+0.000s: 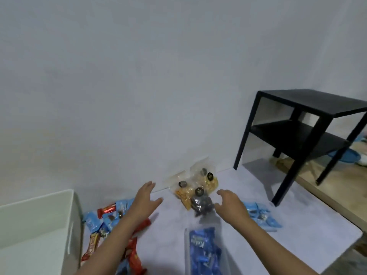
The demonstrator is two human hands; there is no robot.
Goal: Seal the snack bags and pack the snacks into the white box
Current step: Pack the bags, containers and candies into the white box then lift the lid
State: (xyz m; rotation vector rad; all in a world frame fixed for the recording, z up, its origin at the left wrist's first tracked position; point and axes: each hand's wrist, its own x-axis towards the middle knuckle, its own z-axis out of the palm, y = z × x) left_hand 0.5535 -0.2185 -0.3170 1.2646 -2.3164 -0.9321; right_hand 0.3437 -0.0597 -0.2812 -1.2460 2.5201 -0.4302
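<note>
**Head view.** A person's 2 hands reach over a white surface (288,221) toward a cluster of clear snack bags (195,187) lying against the wall.

- **Hands:** The left hand (146,197) hovers just left of the cluster, its fingers (150,184) straight and the thumb set apart, holding nothing. The right hand (230,203) sits just right of a dark-filled bag (201,206), its fingers (220,192) loosely curved and parted, gripping nothing. Blur hides whether they touch the bag.
- **Target:** The white box (73,215) stands at the far left, well apart from the cluster. No snack shows in the part of its inside that is in view.
- **Loose snacks:** Red bars (107,210) and light-blue packets (92,223) lie beside the box under the left forearm. More light-blue packets (260,217) lie to the right.
- **Filled bag:** A clear bag of dark-blue packets (204,253) lies nearest the camera. Its mouth is too blurred to tell whether it is sealed.
- **Surroundings:** A black side table (297,108) stands at the right.

**Progress, as judged:** the task appears early. Nothing seems packed, most snacks remain outside the box, and the step in hand looks like taking up 1 of the clear bags to seal it.
</note>
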